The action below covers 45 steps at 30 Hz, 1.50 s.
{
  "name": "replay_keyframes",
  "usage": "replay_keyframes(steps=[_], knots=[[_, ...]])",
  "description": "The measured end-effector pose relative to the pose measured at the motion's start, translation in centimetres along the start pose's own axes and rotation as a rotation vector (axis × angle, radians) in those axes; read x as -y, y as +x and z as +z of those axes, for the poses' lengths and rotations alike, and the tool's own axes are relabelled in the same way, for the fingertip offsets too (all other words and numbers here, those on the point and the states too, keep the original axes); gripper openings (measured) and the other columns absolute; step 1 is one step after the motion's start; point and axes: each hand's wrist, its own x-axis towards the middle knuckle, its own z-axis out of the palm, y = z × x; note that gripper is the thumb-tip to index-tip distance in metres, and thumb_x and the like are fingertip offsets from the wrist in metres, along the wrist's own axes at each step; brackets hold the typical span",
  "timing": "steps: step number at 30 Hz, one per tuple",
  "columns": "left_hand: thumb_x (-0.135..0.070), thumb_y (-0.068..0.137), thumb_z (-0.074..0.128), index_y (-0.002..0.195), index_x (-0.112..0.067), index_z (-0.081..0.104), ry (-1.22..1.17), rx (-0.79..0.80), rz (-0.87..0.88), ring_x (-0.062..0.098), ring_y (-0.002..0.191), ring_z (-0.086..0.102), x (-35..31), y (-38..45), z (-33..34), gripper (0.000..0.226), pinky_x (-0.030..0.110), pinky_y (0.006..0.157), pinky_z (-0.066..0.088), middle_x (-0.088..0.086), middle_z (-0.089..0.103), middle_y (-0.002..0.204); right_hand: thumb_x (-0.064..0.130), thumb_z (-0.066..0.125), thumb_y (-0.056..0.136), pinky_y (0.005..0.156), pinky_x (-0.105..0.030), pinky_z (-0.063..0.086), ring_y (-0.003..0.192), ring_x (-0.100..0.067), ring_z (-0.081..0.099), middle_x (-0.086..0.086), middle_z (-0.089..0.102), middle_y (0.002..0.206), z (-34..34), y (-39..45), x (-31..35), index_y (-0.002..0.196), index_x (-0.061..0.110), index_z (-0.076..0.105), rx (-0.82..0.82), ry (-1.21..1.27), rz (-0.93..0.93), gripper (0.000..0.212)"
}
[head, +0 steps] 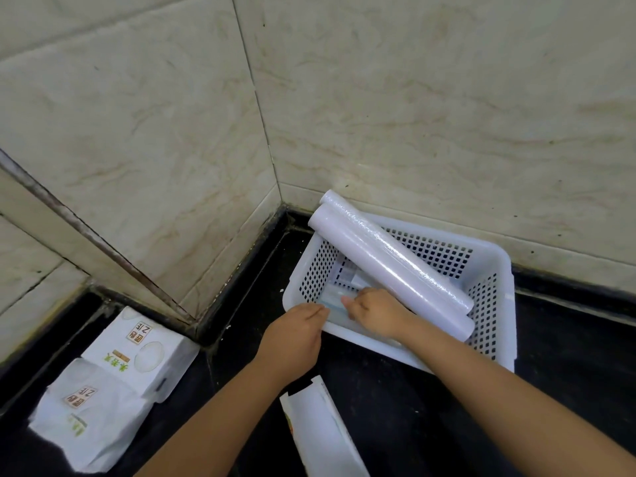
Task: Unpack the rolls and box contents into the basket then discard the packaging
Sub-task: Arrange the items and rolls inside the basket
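A white perforated basket [495,263] stands on the black counter in the corner. Two long white rolls [389,259] wrapped in clear film lie slanted across it, their far ends poking over the rim. Under them lies a flat pale-blue packet [335,304] inside the basket. My right hand [375,313] reaches over the near rim with its fingers pressed on that packet. My left hand [296,335] rests at the basket's near-left rim, its fingertips touching the packet's edge. An opened white box [320,432] lies on the counter in front of me.
Two crumpled white printed wrappers [113,380] lie on the counter at the left. Marbled wall tiles [447,115] close in the corner behind the basket. The black counter [568,346] extends to the right.
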Motion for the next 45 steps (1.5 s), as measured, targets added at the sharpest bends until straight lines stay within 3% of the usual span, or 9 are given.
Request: replay_keyframes(steps=[3, 6, 11, 15, 19, 26, 30, 33, 45], knots=[[-0.018, 0.098, 0.034, 0.142, -0.018, 0.031, 0.003, 0.011, 0.005, 0.005, 0.137, 0.03, 0.1, 0.0, 0.0, 0.044, 0.012, 0.112, 0.017, -0.006, 0.035, 0.15, 0.012, 0.045, 0.091, 0.073, -0.026, 0.039, 0.076, -0.022, 0.054, -0.015, 0.063, 0.086, -0.1, 0.7, -0.3, 0.085, 0.002, 0.062, -0.034, 0.032, 0.061, 0.02], [-0.018, 0.098, 0.034, 0.142, -0.017, 0.032, -0.003, 0.027, 0.007, 0.005, 0.137, 0.03, 0.1, -0.1, -0.1, 0.044, 0.011, 0.112, 0.016, -0.005, 0.035, 0.15, 0.014, 0.055, 0.085, 0.084, -0.025, 0.043, 0.108, -0.027, 0.055, -0.014, 0.058, 0.12, -0.1, 1.2, -0.2, 0.13, 0.006, 0.045, 0.08, -0.08, 0.085, 0.046], [-0.016, 0.098, 0.036, 0.141, -0.016, 0.034, -0.026, 0.055, -0.005, 0.007, 0.136, 0.032, 0.0, 0.1, -0.4, 0.044, 0.012, 0.111, 0.019, -0.003, 0.037, 0.149, 0.018, 0.061, 0.078, 0.065, -0.025, 0.045, 0.105, -0.029, 0.056, -0.012, 0.058, 0.104, -1.0, 2.7, 0.4, 0.116, 0.0, 0.053, 0.298, -0.099, 0.204, 0.043], [-0.011, 0.092, 0.041, 0.137, -0.017, 0.042, -0.076, 0.051, -0.033, 0.008, 0.132, 0.037, -0.1, 0.0, -0.7, 0.045, 0.016, 0.107, 0.03, -0.004, 0.043, 0.144, 0.017, 0.063, 0.078, 0.099, -0.037, 0.04, 0.128, -0.031, 0.04, -0.016, 0.036, 0.144, -1.8, 2.1, 0.2, 0.135, -0.001, 0.034, 0.4, -0.111, 0.218, 0.067], [-0.011, 0.088, 0.042, 0.111, -0.007, 0.061, -0.116, -0.047, -0.164, 0.018, 0.108, 0.056, -0.7, 0.8, -1.6, 0.03, 0.025, 0.081, 0.047, 0.003, 0.061, 0.117, 0.007, 0.056, 0.081, 0.065, -0.023, 0.042, 0.092, -0.022, 0.049, -0.012, 0.052, 0.107, -2.4, -0.4, -0.4, 0.114, 0.005, 0.05, 0.358, -0.038, 0.155, 0.033], [-0.009, 0.09, 0.043, 0.083, -0.006, 0.059, 0.287, 0.13, -0.22, 0.022, 0.085, 0.057, -2.4, 7.1, -2.1, 0.018, 0.024, 0.06, 0.034, 0.008, 0.062, 0.097, 0.003, 0.043, 0.087, 0.058, -0.017, 0.034, 0.085, -0.018, 0.049, 0.001, 0.052, 0.087, -5.9, -6.1, -4.6, 0.109, 0.01, 0.049, 0.056, -0.016, 0.119, 0.024], [0.001, 0.091, 0.04, 0.127, -0.003, 0.048, 0.032, 0.403, -0.098, 0.028, 0.105, 0.055, -3.7, 11.6, -0.1, 0.037, 0.036, 0.088, 0.05, 0.016, 0.053, 0.125, -0.001, 0.041, 0.087, 0.059, -0.024, 0.04, 0.081, -0.022, 0.052, -0.008, 0.056, 0.092, -6.0, -5.8, -5.5, 0.115, 0.005, 0.048, -0.049, 0.062, 0.195, 0.03], [0.003, 0.092, 0.042, 0.123, -0.001, 0.05, -0.08, 0.497, -0.197, 0.029, 0.103, 0.056, -4.4, 13.4, 1.6, 0.033, 0.037, 0.094, 0.047, 0.019, 0.056, 0.115, 0.0, 0.04, 0.088, 0.052, -0.02, 0.036, 0.071, -0.015, 0.049, -0.006, 0.051, 0.089, -5.6, -5.3, -6.1, 0.122, 0.006, 0.043, -0.112, 0.108, 0.248, 0.034], [-0.005, 0.091, 0.046, 0.129, -0.009, 0.045, 0.247, 0.322, 0.148, 0.028, 0.112, 0.052, -0.5, 10.8, -0.2, 0.038, 0.035, 0.091, 0.045, 0.013, 0.053, 0.129, 0.002, 0.042, 0.089, 0.048, -0.019, 0.031, 0.075, -0.019, 0.047, -0.006, 0.049, 0.089, -4.9, -5.1, -6.1, 0.123, 0.005, 0.042, -0.18, 0.129, 0.279, 0.034]])
